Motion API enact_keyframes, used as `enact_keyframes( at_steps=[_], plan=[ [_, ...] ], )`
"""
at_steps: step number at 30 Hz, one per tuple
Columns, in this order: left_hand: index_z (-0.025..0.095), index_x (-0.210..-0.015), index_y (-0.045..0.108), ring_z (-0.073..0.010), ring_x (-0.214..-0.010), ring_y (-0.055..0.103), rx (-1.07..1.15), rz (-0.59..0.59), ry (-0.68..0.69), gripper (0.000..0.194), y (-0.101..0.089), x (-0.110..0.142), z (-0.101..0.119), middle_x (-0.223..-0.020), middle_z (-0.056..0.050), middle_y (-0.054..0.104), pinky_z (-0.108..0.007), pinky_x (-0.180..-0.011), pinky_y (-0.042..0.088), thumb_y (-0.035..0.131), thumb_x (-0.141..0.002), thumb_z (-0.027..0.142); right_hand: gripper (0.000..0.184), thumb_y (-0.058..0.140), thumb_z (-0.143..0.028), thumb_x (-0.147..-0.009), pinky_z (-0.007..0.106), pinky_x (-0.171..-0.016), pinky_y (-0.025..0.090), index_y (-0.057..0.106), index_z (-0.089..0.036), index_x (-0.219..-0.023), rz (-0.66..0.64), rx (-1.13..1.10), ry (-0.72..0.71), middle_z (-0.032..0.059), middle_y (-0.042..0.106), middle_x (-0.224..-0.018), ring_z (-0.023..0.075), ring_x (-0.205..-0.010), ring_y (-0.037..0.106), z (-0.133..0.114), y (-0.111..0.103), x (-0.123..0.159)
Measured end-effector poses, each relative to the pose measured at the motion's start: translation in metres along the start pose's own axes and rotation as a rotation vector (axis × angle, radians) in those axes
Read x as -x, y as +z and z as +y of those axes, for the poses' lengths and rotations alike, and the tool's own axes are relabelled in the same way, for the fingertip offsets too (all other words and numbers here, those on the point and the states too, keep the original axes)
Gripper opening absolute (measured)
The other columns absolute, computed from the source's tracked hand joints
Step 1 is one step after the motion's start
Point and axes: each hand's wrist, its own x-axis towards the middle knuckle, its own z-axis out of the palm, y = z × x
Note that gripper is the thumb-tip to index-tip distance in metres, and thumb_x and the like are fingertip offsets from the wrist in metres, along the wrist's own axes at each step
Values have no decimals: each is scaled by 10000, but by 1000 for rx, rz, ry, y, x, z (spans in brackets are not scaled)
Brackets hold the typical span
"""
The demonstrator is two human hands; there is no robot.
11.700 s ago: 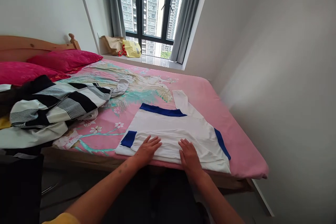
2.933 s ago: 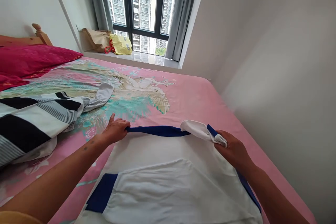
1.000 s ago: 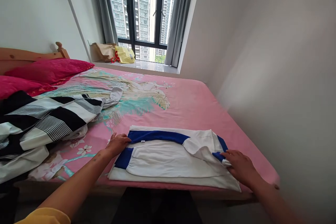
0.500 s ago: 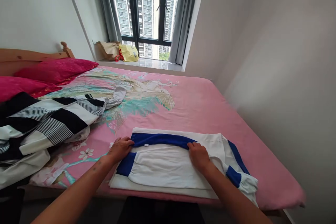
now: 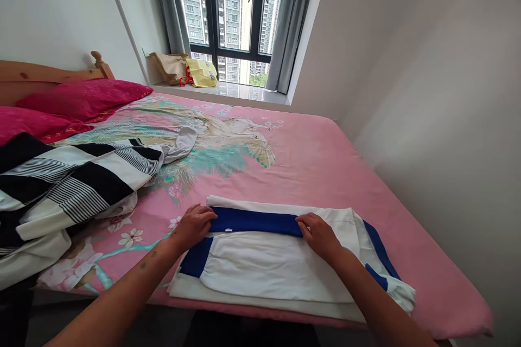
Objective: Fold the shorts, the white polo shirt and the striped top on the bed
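Pinching garment [image 5: 260, 271]; paper bag [image 5: 167, 69] on sill [image 5: 252, 94], contents hidden.

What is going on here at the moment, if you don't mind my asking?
Someone's left hand and right hand are touching opposite ends of the blue band on a white long-sleeved top, which lies folded over near the edge of a pink bedspread. Black-and-white patterned clothing lies rumpled to the left.
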Motion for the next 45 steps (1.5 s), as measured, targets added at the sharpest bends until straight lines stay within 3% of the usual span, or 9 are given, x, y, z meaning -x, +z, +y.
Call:
enact_keyframes(
  at_steps=[5,11,15,19,25,29,34,41,45],
  plan=[
    [243,-902,678,-163,-936,603,98,-109,152,358,15,-22,22,-958,-27,689,-352,-973,389,397,-804,45,269,387,-188,-831,305,-826,453,645,-206,-908,-69,-72,12,41,664,-960,182,-917,589,8,6,-25],
    [166,-993,626,-262,-1012,549,138,139,-572,287,16,-21,-21,-1018,-111,626,-395,-923,398,488,-785,308,335,368,-195,-803,361,-953,400,639,-149,-994,86,112,100,95,655,-1048,216,-1012,563,93,1,-31],
    [181,-880,649,-221,-857,592,276,74,-672,291,19,-22,-44,-928,-63,648,-330,-795,448,503,-748,395,360,350,-234,-829,380,-951,395,628,-142,-1038,127,192,103,96,651,-1069,229,-1029,556,142,1,-29],
    [193,-755,632,-165,-727,588,497,25,-726,272,25,-29,-47,-752,11,637,-253,-683,445,527,-721,441,344,369,-222,-817,371,-952,385,633,-166,-1030,160,237,78,72,658,-1058,220,-1025,555,160,2,-31],
    [161,-659,636,-164,-600,583,766,-60,-848,465,22,-44,-44,-594,19,614,-243,-566,438,580,-648,622,336,379,-184,-797,342,-948,373,639,-177,-1010,158,263,38,63,661,-1044,202,-1013,556,157,-1,-34],
    [144,-801,688,-201,-636,631,816,-77,-909,511,28,-54,-40,-671,-27,682,-263,-551,457,603,-635,620,367,398,-156,-789,367,-961,332,620,-217,-1074,75,341,91,50,623,-1130,202,-1097,506,142,-6,-39],
    [178,-799,693,-201,-624,621,615,14,-976,458,38,-58,-38,-586,3,647,-254,-531,416,561,-672,598,201,443,-252,-838,417,-936,311,629,-197,-893,-29,420,228,69,629,-1020,235,-1028,515,140,-9,-48],
    [237,-736,691,-214,-758,630,321,-10,-943,301,33,-59,-37,-657,34,667,-251,-643,385,574,-669,505,212,399,-184,-843,420,-893,332,603,-177,-898,43,405,300,93,626,-974,237,-952,548,134,-3,-57],
    [245,-771,681,-228,-858,618,196,-29,-880,253,34,-56,-34,-805,12,699,-269,-723,380,577,-674,454,240,366,-193,-872,319,-909,355,577,-177,-986,132,286,134,78,613,-1034,190,-1003,529,102,5,-59]
  ],
)
